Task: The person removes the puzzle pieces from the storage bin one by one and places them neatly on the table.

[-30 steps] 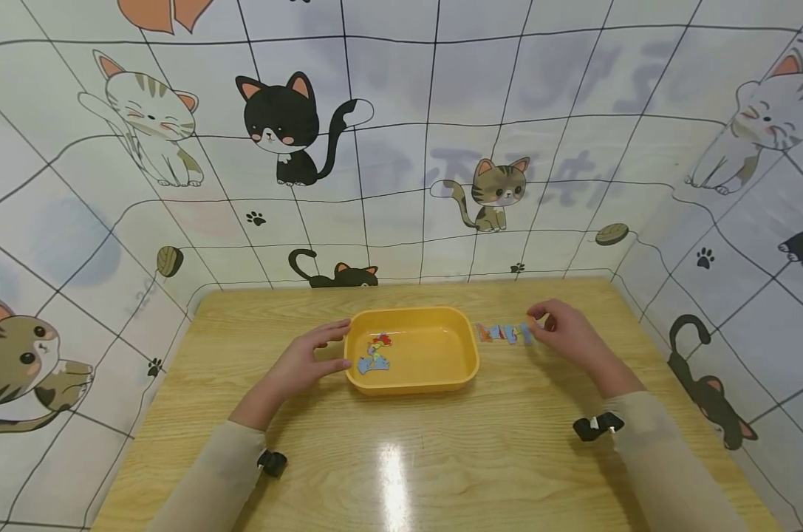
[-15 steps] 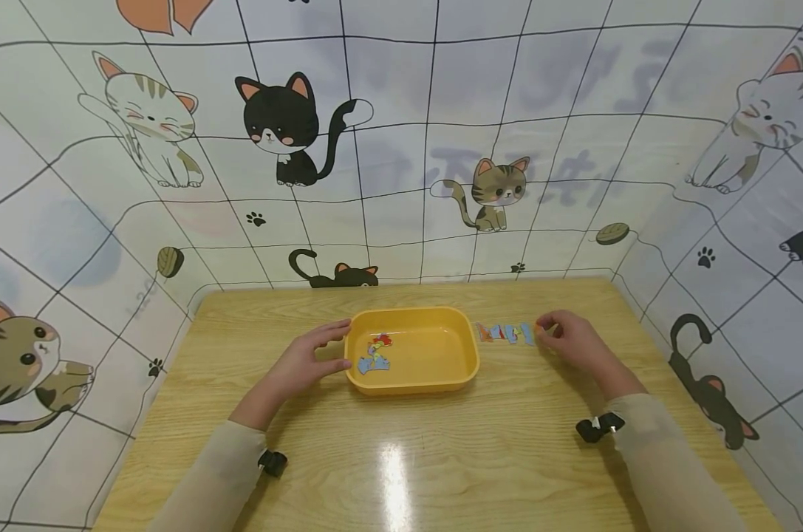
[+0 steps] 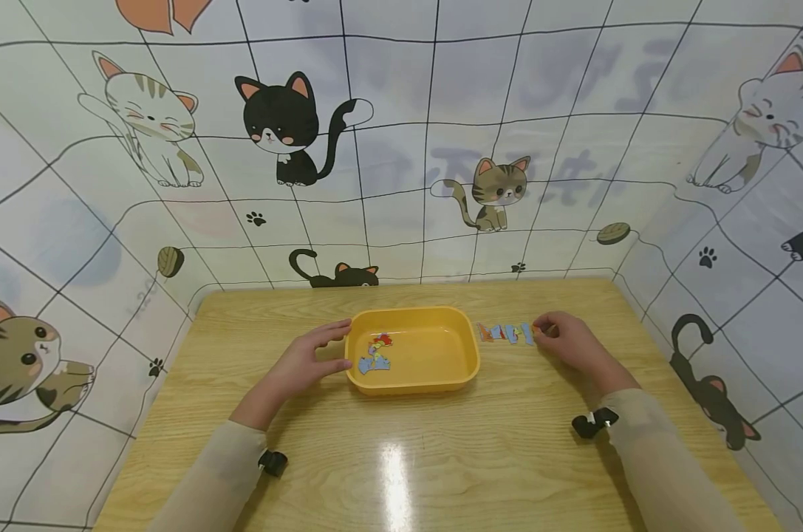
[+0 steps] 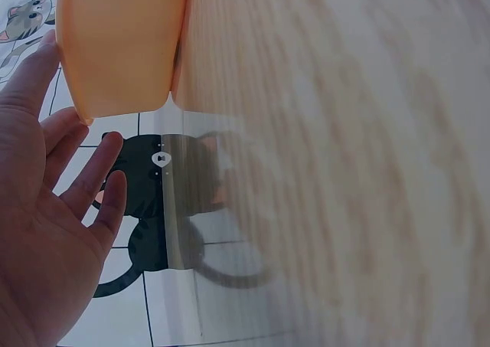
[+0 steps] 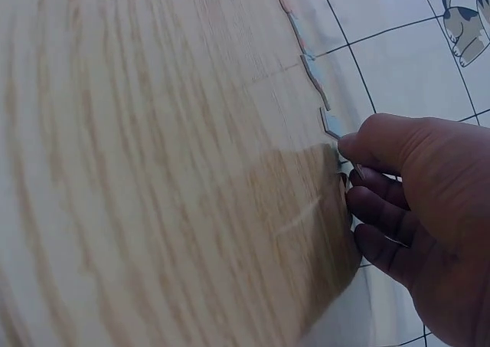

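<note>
My left hand rests its fingertips and thumb against the left end of a yellow plastic tray; in the left wrist view its fingers are loosely extended beside the tray wall. Inside the tray, at the left, lie several jigsaw puzzle pieces, blue, red and yellow. To the right of the tray, a row of puzzle pieces lies flat on the table. At that row's right end my right hand pinches a small puzzle piece between thumb and finger; the fingers cover most of it.
The wooden table extends in front of both arms and reflects a bright light. Cat-printed sheeting stands along the back and both sides, close behind the tray and the row.
My right hand has shifted a little right from the row, then slightly back left towards its end, still pinching the puzzle piece. The left hand and tray have stayed in place.
</note>
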`<action>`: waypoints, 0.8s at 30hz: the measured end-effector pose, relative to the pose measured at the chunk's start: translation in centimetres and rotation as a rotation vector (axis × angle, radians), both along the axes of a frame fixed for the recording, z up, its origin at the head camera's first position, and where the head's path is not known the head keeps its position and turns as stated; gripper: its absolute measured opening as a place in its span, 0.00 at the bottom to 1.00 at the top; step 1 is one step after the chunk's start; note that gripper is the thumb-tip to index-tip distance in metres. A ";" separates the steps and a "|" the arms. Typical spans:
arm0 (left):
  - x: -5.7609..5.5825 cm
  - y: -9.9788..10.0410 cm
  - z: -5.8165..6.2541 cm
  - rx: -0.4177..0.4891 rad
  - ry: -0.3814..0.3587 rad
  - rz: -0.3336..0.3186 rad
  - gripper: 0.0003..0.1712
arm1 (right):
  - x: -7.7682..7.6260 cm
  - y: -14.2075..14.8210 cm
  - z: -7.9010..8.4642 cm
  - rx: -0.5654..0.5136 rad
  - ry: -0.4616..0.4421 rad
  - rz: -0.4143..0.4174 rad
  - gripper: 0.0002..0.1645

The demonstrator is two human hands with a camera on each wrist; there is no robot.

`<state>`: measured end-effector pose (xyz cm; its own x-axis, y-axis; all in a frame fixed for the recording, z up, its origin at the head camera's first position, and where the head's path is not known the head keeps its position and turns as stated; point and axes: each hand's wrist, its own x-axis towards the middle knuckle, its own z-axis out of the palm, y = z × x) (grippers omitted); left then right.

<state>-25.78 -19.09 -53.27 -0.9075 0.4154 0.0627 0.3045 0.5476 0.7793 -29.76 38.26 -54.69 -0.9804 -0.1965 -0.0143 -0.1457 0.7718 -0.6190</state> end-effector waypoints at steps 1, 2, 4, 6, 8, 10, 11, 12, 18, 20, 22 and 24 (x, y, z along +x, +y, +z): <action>0.0 0.0 0.0 0.000 0.000 0.000 0.41 | -0.1 0.0 0.0 0.001 -0.001 0.002 0.20; 0.0 0.0 0.0 0.000 0.000 -0.001 0.41 | -0.1 0.0 0.0 0.001 -0.002 0.007 0.20; 0.0 0.0 0.0 -0.002 -0.001 0.000 0.41 | -0.2 0.0 0.0 0.002 -0.006 0.013 0.20; 0.0 0.0 0.0 -0.005 0.001 0.000 0.41 | -0.2 0.0 0.0 0.005 -0.008 0.014 0.19; 0.0 0.0 0.0 -0.007 0.003 0.000 0.41 | -0.2 0.0 0.1 0.006 -0.009 0.017 0.19; 0.0 -0.1 -0.1 -0.008 0.005 0.001 0.41 | -0.3 0.0 0.0 0.002 -0.015 0.014 0.19; -0.1 -0.1 -0.1 -0.009 0.006 0.000 0.41 | -0.2 0.0 0.0 0.000 -0.018 0.016 0.19; -0.1 -0.1 -0.1 -0.009 0.006 0.000 0.41 | -0.2 0.0 0.0 -0.002 -0.021 0.019 0.19; -0.1 -0.1 -0.1 -0.006 -0.001 0.005 0.41 | -0.2 -0.1 0.1 -0.008 -0.028 0.024 0.21; 0.0 -0.1 -0.1 -0.005 -0.002 0.005 0.41 | -0.3 0.0 0.1 -0.008 -0.029 0.017 0.22; 0.0 0.0 0.0 -0.006 -0.006 0.005 0.41 | -0.2 0.0 0.2 -0.009 -0.031 0.014 0.23; 0.0 0.0 0.1 -0.008 -0.010 0.005 0.41 | -0.1 0.0 0.3 -0.012 -0.033 0.008 0.25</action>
